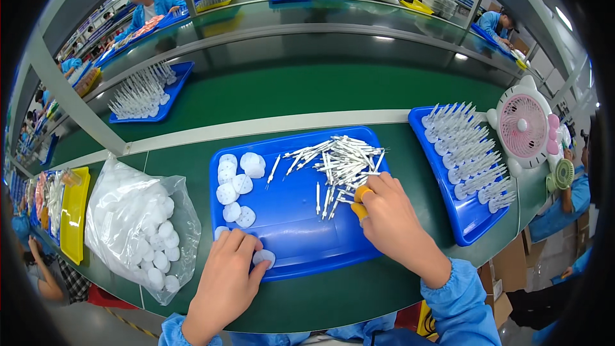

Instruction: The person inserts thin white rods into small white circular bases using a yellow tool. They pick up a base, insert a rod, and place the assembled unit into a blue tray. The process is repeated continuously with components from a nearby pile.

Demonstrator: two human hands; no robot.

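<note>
Your left hand (225,275), low in the frame left of centre, pinches a white disc (263,257) between thumb and fingertips at the near left edge of the blue tray (301,230). Your right hand (392,221), at centre right, curls its fingers, tipped with orange finger covers (360,202), into the heap of white sticks (339,163) spread over the tray's upper right; whether it grips a stick you cannot tell. More white discs (234,186) lie loose in the tray's upper left corner. The tray sits on a green workbench (359,295). To the left of the tray, a clear plastic bag (138,224) bulges with discs, and a yellow bin (73,214) stands beyond it at the left edge. To the right, a second blue tray (462,218) carries rows of assembled white pieces, beside a pink and white desk fan (524,126). In the upper left, a third blue tray (168,99) holds more assembled pieces, and people in blue coats (150,3) work across the line.
</note>
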